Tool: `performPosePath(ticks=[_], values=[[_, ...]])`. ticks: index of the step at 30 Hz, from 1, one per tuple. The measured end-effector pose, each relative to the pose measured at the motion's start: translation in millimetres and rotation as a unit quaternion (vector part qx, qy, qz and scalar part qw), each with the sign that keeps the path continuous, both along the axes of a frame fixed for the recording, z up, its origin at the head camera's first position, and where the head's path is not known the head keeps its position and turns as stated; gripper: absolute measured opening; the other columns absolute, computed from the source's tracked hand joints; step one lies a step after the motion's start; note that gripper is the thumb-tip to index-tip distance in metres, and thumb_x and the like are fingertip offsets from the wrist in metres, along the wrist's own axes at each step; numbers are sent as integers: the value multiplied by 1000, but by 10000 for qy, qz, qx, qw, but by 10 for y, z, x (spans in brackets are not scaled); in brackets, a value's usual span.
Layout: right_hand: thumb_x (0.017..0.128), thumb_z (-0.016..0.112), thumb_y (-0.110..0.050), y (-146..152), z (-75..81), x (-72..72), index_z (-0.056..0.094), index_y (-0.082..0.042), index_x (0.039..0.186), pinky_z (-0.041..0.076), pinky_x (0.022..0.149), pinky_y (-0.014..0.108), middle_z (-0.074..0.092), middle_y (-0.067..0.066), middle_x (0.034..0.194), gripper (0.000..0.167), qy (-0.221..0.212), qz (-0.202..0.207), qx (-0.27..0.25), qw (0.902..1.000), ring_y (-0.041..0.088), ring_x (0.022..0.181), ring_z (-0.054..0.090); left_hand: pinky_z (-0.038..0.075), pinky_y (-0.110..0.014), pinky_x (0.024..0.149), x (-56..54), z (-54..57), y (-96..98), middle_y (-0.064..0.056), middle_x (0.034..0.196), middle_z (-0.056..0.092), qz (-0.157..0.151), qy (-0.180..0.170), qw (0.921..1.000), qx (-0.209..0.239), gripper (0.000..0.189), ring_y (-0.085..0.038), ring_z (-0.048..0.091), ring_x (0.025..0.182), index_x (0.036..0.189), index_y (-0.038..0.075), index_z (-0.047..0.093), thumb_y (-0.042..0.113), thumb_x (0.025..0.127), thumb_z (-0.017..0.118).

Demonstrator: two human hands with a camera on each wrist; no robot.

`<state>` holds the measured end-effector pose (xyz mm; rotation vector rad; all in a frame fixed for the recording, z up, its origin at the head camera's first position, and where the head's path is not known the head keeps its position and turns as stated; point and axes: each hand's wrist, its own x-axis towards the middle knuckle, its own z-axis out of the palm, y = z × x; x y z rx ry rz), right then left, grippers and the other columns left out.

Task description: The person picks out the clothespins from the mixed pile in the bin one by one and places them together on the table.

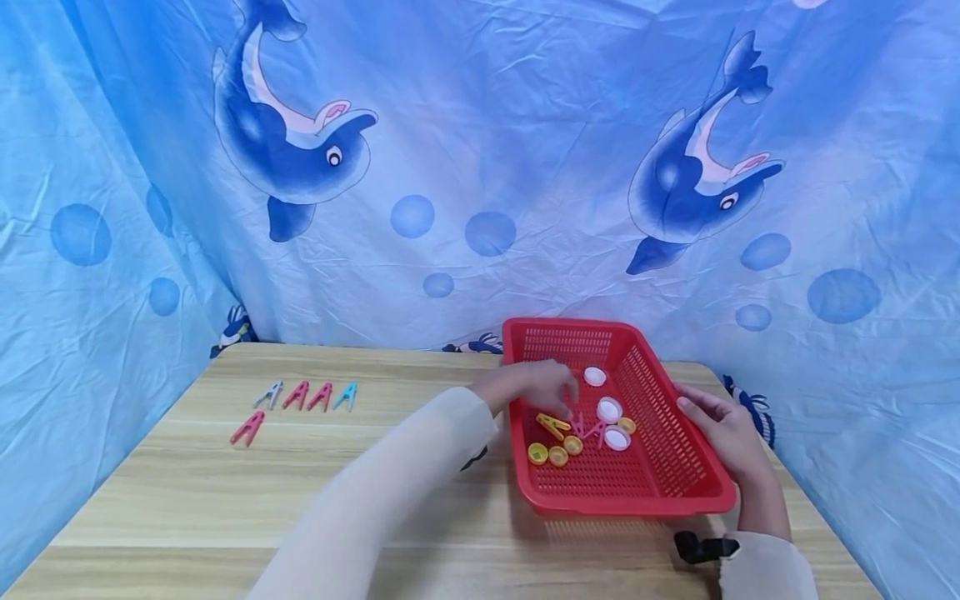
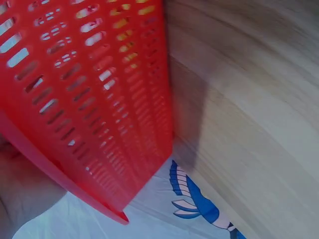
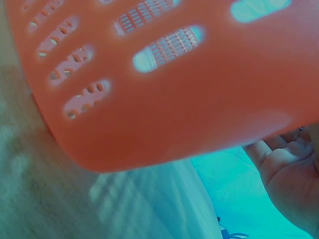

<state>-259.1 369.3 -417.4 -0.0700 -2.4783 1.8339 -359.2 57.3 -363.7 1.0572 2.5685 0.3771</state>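
Note:
A red slotted plastic basket (image 1: pixel 622 505) occupies the right part of the table. My left hand (image 1: pixel 543 387) reaches over its left rim, fingers pointing down inside close to a pink clothespin (image 1: pixel 577 425); I cannot tell whether they pinch anything. Beside that clothespin lie another pink clothespin (image 1: pixel 597 431) and a yellow clothespin (image 1: pixel 552 427). Several white caps (image 1: pixel 609 409) and yellow caps (image 1: pixel 537 453) are also in the basket. My right hand (image 1: pixel 723 433) grips the right rim, thumb on top and fingers outside. In the right wrist view, the basket wall (image 3: pixel 199 109) partly covers that hand.
Over on the left side of the wooden table (image 1: pixel 180 492) lie a grey clothespin (image 1: pixel 268 394), a blue clothespin (image 1: pixel 347 397) and several pink clothespins (image 1: pixel 296 395). A blue dolphin-print cloth (image 1: pixel 480 150) hangs behind the table and along both sides.

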Motion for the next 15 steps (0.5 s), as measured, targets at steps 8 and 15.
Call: performPosePath(ticks=[8, 15], values=[[97, 65, -50, 12, -18, 3, 44, -15, 156, 61, 78, 48, 71, -4, 114, 72, -16, 2, -9, 10000, 27, 95, 76, 60, -39, 86, 6, 37, 66, 2, 104, 63, 353, -1134, 9914, -545, 42, -19, 64, 96, 118, 22, 72, 24, 79, 89], [97, 65, -50, 12, -2, 7, 45, -15, 156, 61, 77, 47, 71, -1, 116, 72, 0, -1, 61, 10000, 27, 94, 76, 61, -37, 83, 13, 46, 83, 1, 98, 67, 572, -1188, 9894, -610, 32, -19, 67, 93, 105, 22, 72, 22, 78, 89]])
